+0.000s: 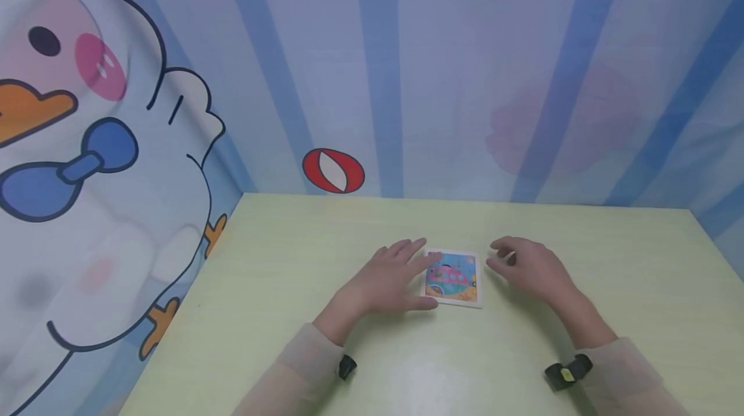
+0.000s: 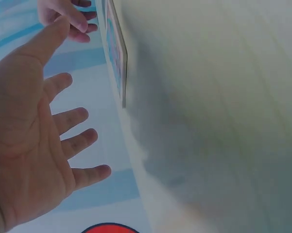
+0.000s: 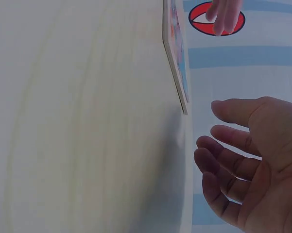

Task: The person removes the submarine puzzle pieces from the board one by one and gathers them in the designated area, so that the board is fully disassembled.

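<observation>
Nearest to us, two sleeves (image 1: 302, 364) with wrist cameras, forearms reaching out over the table (image 1: 279, 287).

Our left hand (image 1: 386, 280) lies flat beside the card (image 1: 453, 277), fingers straight and slightly spread. Head view shows the fingertips overlapping the card's left edge; touching or just above it, we cannot tell. The left wrist view shows an open palm with fingers apart, nothing held.

Our right hand (image 1: 526, 267) hovers just right of the card, fingers loosely curled and apart, holding nothing. The right wrist view confirms a relaxed, empty hand (image 3: 248, 155) near the card's edge (image 3: 175, 58), with a gap between them.

The card is a small square picture board, white border, colourful cartoon print in blue, pink and orange. It lies flat, face up, mid-table, between both hands. It looks whole from here; the print is too small to tell whether it is made of pieces.

Progress, as we judge it: early. Both hands are placed either side of the card, no grip made, card not lifted. Grasping or moving it is all left.

Surface: pale yellow-green tabletop, smooth, a soft glare near us.

Beyond: the table sits in a corner of printed backdrop. Blue and white stripes behind, a red-and-white ball (image 1: 334, 171), a big cartoon duck (image 1: 87, 145) with a blue bow tie on the left wall, orange lettering cut off at top.
</observation>
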A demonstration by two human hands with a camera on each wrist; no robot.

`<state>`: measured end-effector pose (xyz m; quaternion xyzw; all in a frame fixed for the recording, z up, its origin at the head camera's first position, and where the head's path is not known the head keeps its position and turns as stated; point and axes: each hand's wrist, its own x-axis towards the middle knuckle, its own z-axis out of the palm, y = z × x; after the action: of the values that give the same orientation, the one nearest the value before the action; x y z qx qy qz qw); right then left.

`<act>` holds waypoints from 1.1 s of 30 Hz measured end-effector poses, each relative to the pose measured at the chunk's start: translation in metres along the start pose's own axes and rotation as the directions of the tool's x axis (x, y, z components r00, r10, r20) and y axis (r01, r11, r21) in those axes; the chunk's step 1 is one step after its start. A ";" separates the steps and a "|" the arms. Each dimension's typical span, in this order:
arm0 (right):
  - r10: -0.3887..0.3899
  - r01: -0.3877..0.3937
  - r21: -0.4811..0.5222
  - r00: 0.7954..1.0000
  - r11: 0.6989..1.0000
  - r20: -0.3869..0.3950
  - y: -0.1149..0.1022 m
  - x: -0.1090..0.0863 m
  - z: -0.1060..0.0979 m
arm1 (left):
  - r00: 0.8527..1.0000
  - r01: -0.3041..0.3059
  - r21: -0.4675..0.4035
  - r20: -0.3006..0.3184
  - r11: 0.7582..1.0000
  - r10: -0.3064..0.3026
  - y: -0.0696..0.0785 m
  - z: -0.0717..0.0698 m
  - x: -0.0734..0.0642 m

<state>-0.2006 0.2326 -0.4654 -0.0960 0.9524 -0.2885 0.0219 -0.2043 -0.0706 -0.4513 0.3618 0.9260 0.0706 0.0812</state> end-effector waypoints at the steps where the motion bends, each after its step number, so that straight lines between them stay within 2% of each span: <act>1: -0.001 0.001 0.004 1.000 1.000 0.005 0.000 0.001 0.002 | 1.000 -0.007 0.003 0.005 1.000 0.007 0.002 0.003 0.002; 8: -0.019 0.018 0.025 1.000 1.000 0.022 -0.002 0.006 0.011 | 0.997 -0.081 0.053 0.014 0.995 0.080 0.016 0.017 0.015; 11: -0.015 0.015 0.021 0.999 1.000 0.029 -0.003 0.008 0.014 | 0.996 -0.093 0.075 0.021 0.993 0.091 0.024 0.022 0.021; 21: -0.011 0.011 0.001 0.999 1.000 0.036 -0.008 0.015 0.020 | 0.990 -0.020 0.124 0.138 0.992 0.003 0.040 0.028 0.030; 27: -0.004 0.004 -0.002 0.999 1.000 0.041 -0.010 0.017 0.021 | 0.989 0.005 0.121 0.146 0.993 -0.023 0.044 0.025 0.030; 33: 0.008 -0.008 0.001 0.999 1.000 0.047 -0.012 0.018 0.023 | 0.989 0.019 0.110 0.141 0.994 -0.034 0.044 0.027 0.031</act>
<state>-0.2143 0.2068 -0.4773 -0.0988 0.9518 -0.2869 0.0457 -0.1923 -0.0158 -0.4725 0.3574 0.9250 -0.0068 0.1286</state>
